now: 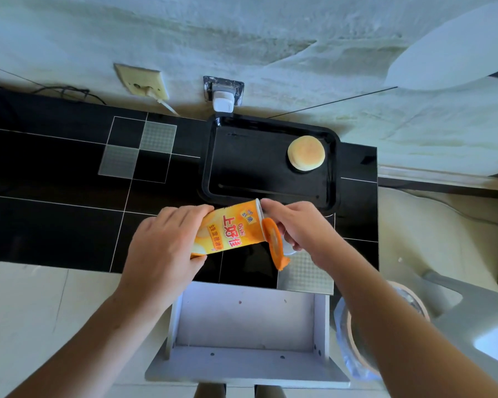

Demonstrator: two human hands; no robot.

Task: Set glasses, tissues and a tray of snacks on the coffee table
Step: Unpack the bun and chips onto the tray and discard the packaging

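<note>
A black tray (pixel 270 193) rests on the black tiled cabinet top (pixel 55 219) against the wall. One round pale pastry (pixel 306 153) lies in the tray's far right corner. In front of the tray's near edge, my left hand (pixel 164 242) grips the base of an orange snack canister (pixel 227 229), tipped on its side with its mouth toward the right. My right hand (pixel 296 228) is at the canister's mouth and holds the orange lid (pixel 275 244), which hangs off the rim beside the opening.
An open white drawer (pixel 247 326) sticks out below the cabinet top, under my hands. A lined waste bin (pixel 357 340) stands at the lower right. A white plug (pixel 222 103) and a beige socket (pixel 144 81) sit on the wall behind the tray.
</note>
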